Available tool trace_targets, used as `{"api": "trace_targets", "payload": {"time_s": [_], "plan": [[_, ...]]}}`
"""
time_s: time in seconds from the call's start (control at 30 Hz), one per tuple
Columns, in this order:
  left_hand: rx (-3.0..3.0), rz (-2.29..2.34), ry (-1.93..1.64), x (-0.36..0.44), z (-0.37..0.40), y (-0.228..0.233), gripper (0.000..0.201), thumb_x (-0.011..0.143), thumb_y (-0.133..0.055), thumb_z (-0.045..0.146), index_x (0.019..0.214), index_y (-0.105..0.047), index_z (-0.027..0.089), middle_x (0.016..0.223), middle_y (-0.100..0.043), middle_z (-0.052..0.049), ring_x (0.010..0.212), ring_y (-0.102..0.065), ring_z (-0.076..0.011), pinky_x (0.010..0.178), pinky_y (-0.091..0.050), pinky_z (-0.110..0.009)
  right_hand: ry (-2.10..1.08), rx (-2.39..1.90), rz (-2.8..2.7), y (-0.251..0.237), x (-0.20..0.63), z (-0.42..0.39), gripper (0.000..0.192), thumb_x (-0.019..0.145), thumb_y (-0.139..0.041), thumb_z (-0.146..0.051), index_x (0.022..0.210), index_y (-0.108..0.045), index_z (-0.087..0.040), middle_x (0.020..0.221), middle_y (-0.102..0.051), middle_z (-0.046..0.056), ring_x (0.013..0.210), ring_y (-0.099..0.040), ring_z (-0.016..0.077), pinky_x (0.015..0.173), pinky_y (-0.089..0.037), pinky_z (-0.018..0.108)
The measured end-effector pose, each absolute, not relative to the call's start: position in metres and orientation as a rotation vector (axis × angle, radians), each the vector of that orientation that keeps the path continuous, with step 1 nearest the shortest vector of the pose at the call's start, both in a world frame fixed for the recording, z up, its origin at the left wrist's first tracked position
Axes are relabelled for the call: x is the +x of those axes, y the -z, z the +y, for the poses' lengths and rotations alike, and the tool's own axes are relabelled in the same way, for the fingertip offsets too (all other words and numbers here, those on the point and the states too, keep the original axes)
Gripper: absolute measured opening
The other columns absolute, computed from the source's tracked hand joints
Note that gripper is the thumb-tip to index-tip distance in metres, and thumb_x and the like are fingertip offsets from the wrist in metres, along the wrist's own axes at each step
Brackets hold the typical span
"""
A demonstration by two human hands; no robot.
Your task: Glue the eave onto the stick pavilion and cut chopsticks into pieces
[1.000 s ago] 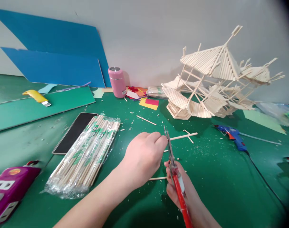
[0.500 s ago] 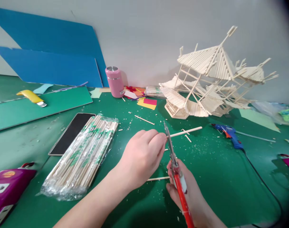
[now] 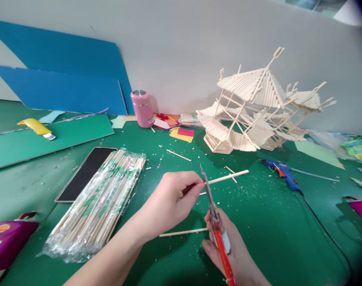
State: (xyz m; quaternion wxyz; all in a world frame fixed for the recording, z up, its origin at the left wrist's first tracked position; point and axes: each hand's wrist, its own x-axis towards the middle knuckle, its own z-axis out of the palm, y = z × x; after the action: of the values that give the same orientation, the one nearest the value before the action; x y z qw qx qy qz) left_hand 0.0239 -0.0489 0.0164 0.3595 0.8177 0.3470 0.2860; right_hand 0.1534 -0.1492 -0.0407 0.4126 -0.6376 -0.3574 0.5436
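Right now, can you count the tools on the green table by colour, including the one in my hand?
Red: 1, the scissors in the right hand, blades at the stick pinched by the left hand.
Blue: 1, the glue gun.
Yellow: 1, the utility knife.
Total: 3 tools.

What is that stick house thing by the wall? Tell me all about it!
The stick house is a model built from many thin, pale wooden sticks. It has slatted sloping roofs, a pointed peak with a small forked tip, and open frames of crossing posts beneath. It leans over rather than standing straight, looking partly collapsed. It rests on the green table close to the grey wall, and neither hand touches it.
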Motion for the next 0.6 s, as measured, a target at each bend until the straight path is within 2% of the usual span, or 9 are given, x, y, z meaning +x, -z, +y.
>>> {"api": "trace_targets", "payload": {"time_s": [0.23, 0.43, 0.6], "plan": [[2.143, 0.935, -0.830, 0.0276, -0.0504, -0.0127, 0.021, 0.084, -0.040, 0.017, 0.070, -0.056, 0.015, 0.060, -0.051, 0.002, 0.054, -0.043, -0.0082, 0.050, -0.034, -0.020, -1.335, -1.577, -0.919, 0.0441, 0.1524, -0.1467, 0.028, 0.059, -0.063, -0.026, 0.078, -0.045, -0.021, 0.059, -0.037, -0.007, 0.045, -0.033, 0.0060, 0.043, -0.035, 0.017], [1.925, 0.901, -0.625, 0.0193, -0.0453, -0.0129, 0.024, 0.085, -0.037, 0.024, 0.068, -0.053, 0.016, 0.055, -0.041, 0.005, 0.050, -0.034, -0.0070, 0.045, -0.028, -0.019, -1.268, -1.592, -0.875, 0.0490, 0.1510, -0.1510, 0.040, 0.055, -0.068, -0.030, 0.090, -0.050, -0.024, 0.068, -0.048, -0.003, 0.054, -0.046, 0.0108, 0.048, -0.042, 0.020], [1.858, 0.906, -0.581, 0.0203, -0.0427, -0.0123, 0.024, 0.083, -0.038, 0.025, 0.067, -0.053, 0.015, 0.055, -0.040, 0.005, 0.050, -0.033, -0.0071, 0.044, -0.027, -0.018, -1.218, -1.625, -0.899, 0.0496, 0.1521, -0.1496, 0.027, 0.057, -0.066, -0.032, 0.078, -0.051, -0.022, 0.071, -0.052, 0.001, 0.064, -0.052, 0.0163, 0.050, -0.044, 0.022]]}}
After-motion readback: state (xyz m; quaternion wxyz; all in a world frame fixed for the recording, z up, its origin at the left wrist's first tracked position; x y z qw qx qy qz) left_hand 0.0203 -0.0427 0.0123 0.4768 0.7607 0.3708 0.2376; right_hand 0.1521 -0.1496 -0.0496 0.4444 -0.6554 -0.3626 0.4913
